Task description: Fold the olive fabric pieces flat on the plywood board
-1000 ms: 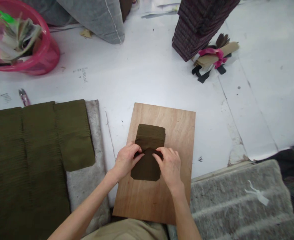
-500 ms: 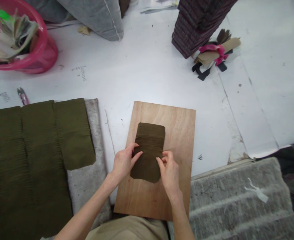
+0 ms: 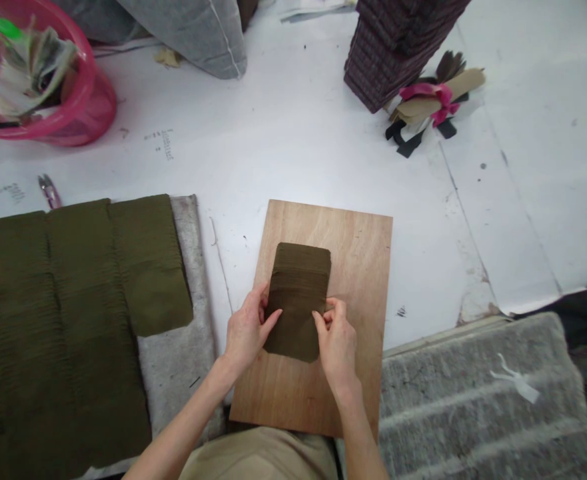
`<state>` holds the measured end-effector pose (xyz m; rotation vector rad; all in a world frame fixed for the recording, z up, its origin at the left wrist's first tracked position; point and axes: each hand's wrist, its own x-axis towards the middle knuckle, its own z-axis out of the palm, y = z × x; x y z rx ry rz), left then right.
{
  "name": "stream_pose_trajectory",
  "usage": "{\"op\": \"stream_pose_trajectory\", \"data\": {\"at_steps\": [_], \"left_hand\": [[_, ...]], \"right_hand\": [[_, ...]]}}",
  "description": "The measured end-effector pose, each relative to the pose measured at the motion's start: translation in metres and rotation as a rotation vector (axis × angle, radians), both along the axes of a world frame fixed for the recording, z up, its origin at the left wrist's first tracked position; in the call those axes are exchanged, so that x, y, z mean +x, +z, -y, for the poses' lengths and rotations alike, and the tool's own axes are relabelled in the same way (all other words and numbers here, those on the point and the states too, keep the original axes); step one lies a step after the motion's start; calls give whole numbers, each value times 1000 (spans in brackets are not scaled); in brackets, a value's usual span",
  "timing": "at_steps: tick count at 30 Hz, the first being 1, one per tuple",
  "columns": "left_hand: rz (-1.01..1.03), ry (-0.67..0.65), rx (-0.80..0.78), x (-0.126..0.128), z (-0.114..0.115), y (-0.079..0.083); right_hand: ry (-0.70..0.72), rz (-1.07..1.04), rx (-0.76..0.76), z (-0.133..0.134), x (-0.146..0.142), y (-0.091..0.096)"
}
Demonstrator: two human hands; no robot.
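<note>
A small stack of olive-brown fabric pieces (image 3: 297, 293) lies on a plywood board (image 3: 358, 267) in front of me. My left hand (image 3: 246, 330) grips the stack's left edge, with the fingers laid on top. My right hand (image 3: 336, 340) pinches the stack's right edge between thumb and fingers. Both hands sit at the near half of the stack; its far end with rounded corners is uncovered.
Rows of overlapped olive fabric pieces (image 3: 68, 293) cover a grey felt pad (image 3: 183, 347) at left. Behind them lie small snips (image 3: 49, 191) and a pink basin (image 3: 80, 100). A dark stacked pile (image 3: 393, 47) and tied scraps (image 3: 433, 103) stand at the back; another felt pad (image 3: 473, 400) is at right.
The fold across the stack's middle has been smoothed flat. My hands slid from the centre out to the left and right edges.
</note>
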<state>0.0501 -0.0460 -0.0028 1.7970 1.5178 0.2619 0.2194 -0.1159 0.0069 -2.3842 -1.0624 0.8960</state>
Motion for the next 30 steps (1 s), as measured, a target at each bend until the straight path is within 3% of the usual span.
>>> {"op": "stream_pose_trajectory", "data": {"at_steps": [4, 7, 11, 15, 24, 30], "left_hand": [[-2, -28, 56, -1, 1, 0], [2, -27, 81, -2, -1, 1], [9, -102, 165, -4, -5, 2], [22, -205, 209, -6, -11, -2], [92, -185, 255, -4, -29, -9], [61, -202, 239, -2, -39, -13]], "right_hand": [[47, 147, -5, 1, -1, 5], [101, 291, 107, -3, -6, 10], [317, 322, 237, -3, -22, 4], [502, 303, 231, 10, -32, -9], [497, 349, 240, -9, -35, -16], [582, 317, 236, 11, -36, -18]]}}
